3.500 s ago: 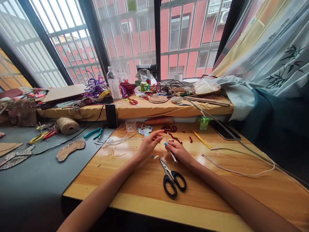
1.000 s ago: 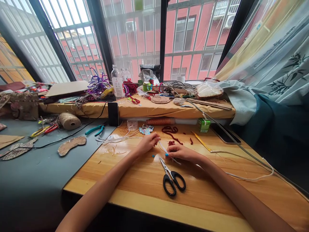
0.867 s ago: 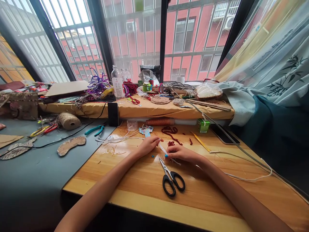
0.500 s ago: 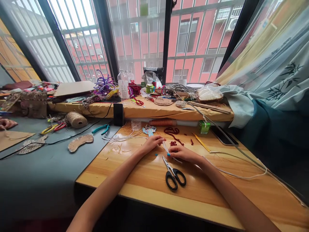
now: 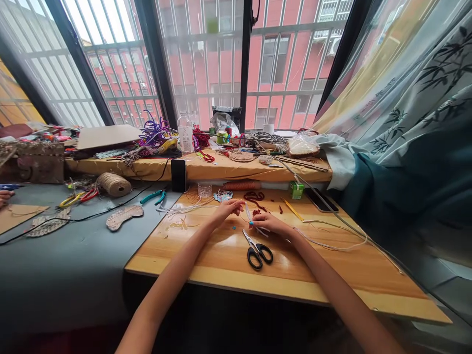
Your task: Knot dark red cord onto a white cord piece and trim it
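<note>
My right hand [image 5: 272, 224] pinches white cords [image 5: 248, 211] beside a small bright blue piece [image 5: 251, 223]. The cords rise in a narrow loop from its fingertips, and loose ends trail below. Just to the left, my left hand [image 5: 229, 210] has its fingertips closed near the top of this loop. A thin strand seems to run down from them towards the blue piece. Below both hands lie scissors [image 5: 256, 250] with black handles, blades slightly apart. A blue scrap [image 5: 234, 227] and dark red cord [image 5: 255, 196] rest on the wooden table [image 5: 221, 265].
A green carton [image 5: 296, 190] and a phone [image 5: 321, 200] sit at the back right. On the grey table to the left are teal pliers [image 5: 153, 197], a twine spool [image 5: 115, 184] and another person's hand [image 5: 5, 197]. Craft materials crowd the ledge [image 5: 236, 171].
The view has shifted. My left fingertips have drawn up and away from my right hand, and the white loop between them stands more upright. My right hand keeps hold of the cords.
</note>
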`<state>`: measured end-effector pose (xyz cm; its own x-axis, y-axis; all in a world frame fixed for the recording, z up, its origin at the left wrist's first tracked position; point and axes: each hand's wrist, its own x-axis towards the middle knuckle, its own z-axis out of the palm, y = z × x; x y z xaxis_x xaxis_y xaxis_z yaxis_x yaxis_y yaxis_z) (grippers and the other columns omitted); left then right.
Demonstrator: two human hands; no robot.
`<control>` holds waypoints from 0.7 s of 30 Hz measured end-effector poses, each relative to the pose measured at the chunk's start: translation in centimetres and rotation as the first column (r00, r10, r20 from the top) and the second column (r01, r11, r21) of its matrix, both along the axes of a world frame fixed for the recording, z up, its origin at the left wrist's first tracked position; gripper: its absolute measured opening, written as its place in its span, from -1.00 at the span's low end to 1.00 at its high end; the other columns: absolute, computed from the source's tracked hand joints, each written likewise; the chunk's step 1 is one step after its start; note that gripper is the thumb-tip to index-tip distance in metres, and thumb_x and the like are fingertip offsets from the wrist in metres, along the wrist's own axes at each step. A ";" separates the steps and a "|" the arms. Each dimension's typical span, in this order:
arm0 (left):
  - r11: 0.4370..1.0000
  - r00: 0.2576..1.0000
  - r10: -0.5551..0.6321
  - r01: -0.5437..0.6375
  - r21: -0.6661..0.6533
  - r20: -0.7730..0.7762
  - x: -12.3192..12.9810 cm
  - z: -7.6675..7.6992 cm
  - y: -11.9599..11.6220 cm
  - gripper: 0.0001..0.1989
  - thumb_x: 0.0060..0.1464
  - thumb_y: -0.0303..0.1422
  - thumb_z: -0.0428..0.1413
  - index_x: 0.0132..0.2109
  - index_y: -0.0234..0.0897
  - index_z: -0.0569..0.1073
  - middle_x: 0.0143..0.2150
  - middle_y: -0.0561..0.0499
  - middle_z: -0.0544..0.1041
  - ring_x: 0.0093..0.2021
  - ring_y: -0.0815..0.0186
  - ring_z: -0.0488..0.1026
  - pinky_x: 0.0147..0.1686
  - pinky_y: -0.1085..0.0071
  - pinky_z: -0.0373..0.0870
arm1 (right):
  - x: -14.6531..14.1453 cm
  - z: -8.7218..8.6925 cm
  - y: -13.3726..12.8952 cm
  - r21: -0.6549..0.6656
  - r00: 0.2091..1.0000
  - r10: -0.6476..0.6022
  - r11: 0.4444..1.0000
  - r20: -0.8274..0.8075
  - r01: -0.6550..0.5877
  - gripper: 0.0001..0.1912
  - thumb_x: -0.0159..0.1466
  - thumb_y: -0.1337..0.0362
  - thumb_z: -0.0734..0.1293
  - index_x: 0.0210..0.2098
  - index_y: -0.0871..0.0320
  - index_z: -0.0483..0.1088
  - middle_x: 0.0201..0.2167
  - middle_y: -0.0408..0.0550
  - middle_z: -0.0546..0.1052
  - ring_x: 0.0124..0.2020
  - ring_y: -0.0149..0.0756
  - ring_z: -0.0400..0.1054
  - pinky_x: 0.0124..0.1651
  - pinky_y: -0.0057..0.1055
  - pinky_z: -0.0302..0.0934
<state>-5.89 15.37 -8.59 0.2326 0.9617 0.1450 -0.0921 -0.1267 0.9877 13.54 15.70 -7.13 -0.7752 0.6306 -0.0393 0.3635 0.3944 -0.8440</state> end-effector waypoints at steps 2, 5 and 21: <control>1.000 1.000 0.007 -0.007 0.029 0.008 0.0 0.3 -0.1 -0.61 -0.14 -0.15 0.10 -0.22 -0.38 0.43 -0.50 0.05 0.37 -0.53 0.51 0.23 -0.47 0.52 0.17 | 0.0 -0.1 0.1 0.007 1.000 -0.008 1.000 -0.009 0.008 -0.56 0.07 -0.03 0.21 -0.40 0.25 0.44 -0.55 -0.11 0.32 -0.50 -0.41 0.18 -0.44 -0.47 0.04; 0.997 0.999 0.027 -0.024 0.080 -0.042 0.1 0.5 -0.2 -0.62 -0.16 -0.20 0.12 -0.22 -0.39 0.44 -0.51 0.05 0.35 -0.53 0.50 0.23 -0.49 0.52 0.16 | 0.0 -0.4 0.2 0.014 1.000 -0.010 1.000 -0.026 0.011 -0.58 0.06 -0.01 0.22 -0.40 0.25 0.45 -0.53 -0.11 0.34 -0.47 -0.39 0.19 -0.39 -0.46 0.05; 0.993 0.991 0.045 -0.031 0.114 -0.123 0.0 0.1 -0.3 -0.70 -0.16 -0.19 0.11 -0.36 -0.37 0.47 -0.51 0.04 0.37 -0.52 0.48 0.25 -0.49 0.51 0.20 | -0.2 -1.3 0.7 0.042 0.997 0.052 0.998 -0.054 -0.050 -0.59 0.05 0.02 0.24 -0.36 0.26 0.46 -0.53 -0.13 0.35 -0.44 -0.38 0.18 -0.35 -0.46 0.03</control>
<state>-5.91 15.10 -8.52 0.2193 0.9495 0.2245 0.0382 -0.2383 0.9704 13.39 16.38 -8.47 -0.8064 0.5906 0.0289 0.2957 0.4451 -0.8452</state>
